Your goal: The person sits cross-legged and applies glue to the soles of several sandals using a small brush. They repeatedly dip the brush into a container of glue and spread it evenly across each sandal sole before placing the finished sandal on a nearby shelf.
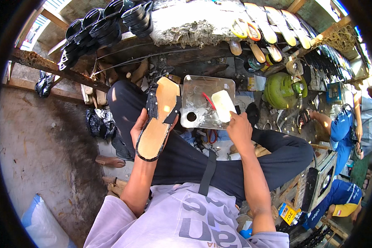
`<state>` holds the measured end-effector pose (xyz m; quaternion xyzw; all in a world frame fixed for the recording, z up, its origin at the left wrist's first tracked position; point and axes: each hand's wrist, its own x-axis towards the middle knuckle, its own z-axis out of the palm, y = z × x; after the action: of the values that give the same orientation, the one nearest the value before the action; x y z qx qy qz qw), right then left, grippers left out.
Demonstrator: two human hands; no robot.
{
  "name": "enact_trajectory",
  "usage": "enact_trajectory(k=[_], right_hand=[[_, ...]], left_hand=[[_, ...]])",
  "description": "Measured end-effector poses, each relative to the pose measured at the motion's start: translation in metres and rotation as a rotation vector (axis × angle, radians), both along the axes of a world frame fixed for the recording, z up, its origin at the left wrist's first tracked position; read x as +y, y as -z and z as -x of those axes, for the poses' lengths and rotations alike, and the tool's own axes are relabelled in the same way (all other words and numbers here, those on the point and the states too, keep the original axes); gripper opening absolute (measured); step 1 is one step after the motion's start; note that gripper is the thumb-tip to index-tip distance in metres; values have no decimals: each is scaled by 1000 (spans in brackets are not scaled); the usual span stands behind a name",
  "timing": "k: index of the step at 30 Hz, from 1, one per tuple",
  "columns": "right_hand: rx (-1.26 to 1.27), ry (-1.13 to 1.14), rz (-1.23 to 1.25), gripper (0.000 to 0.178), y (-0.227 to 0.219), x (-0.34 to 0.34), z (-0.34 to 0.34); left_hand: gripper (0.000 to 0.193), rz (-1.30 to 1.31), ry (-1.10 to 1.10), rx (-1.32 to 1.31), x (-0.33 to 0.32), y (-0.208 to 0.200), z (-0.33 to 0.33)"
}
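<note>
My left hand (139, 127) grips an unfinished sandal (153, 135) by its sides, sole up. The sandal has a tan inner face with a stitched edge and black straps folded round the front part. My right hand (240, 131) is closed at the near end of a pale, flat, rectangular piece (223, 106) on a clear plastic box (208, 79). A short dark end (237, 109) shows by its fingertips; what the fingers hold is hard to make out. A red-handled tool (208, 100) lies beside the pale piece. White smears and a dark round spot mark the box.
Scissors (212, 136) with red handles lie below the box. A green gas cylinder (283, 91) stands to the right. Sandals (273, 33) and black straps (107, 25) line the far shelf. A wooden shoe last (110, 161) lies at left. Other people (341, 128) sit at the right.
</note>
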<state>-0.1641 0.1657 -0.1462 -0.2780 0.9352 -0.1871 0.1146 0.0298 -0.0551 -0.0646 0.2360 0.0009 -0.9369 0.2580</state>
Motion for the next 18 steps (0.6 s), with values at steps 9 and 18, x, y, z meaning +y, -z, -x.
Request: enact_trajectory(k=[9,18], right_hand=[[-1073,133,790,35,-98,2,-53],[-250,-104,796,38,-131,-31,-85]], left_hand=[[48,65,167,279,12,19,40],[34,171,8,188,48,-11,56]])
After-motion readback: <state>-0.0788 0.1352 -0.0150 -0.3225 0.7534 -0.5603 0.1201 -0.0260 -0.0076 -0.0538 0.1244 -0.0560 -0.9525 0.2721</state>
